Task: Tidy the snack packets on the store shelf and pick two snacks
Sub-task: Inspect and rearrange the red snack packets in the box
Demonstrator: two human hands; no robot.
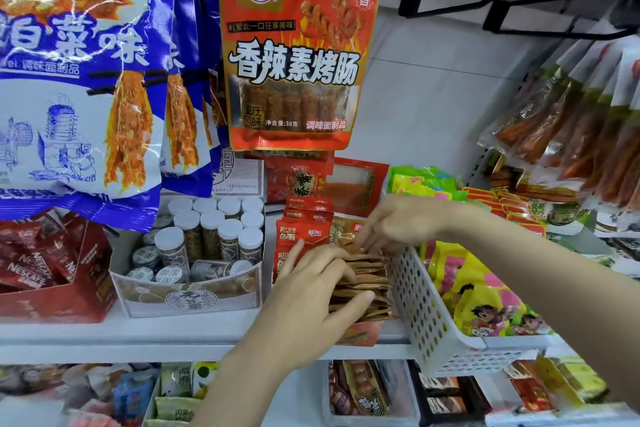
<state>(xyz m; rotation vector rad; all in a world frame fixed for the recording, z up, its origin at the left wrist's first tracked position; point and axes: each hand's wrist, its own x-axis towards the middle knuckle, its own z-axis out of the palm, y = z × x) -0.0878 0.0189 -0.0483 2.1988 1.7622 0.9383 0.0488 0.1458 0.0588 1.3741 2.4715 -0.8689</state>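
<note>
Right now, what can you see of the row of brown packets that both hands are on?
The brown packets are thin flat sachets standing on edge in a tight row, tan and foil-like, only their top edges showing. They sit on the white shelf, between the red packets and the white perforated basket. The left hand lies over the near end with fingers spread across the tops; the right hand touches the far end with its fingertips. Print is unreadable.
</note>
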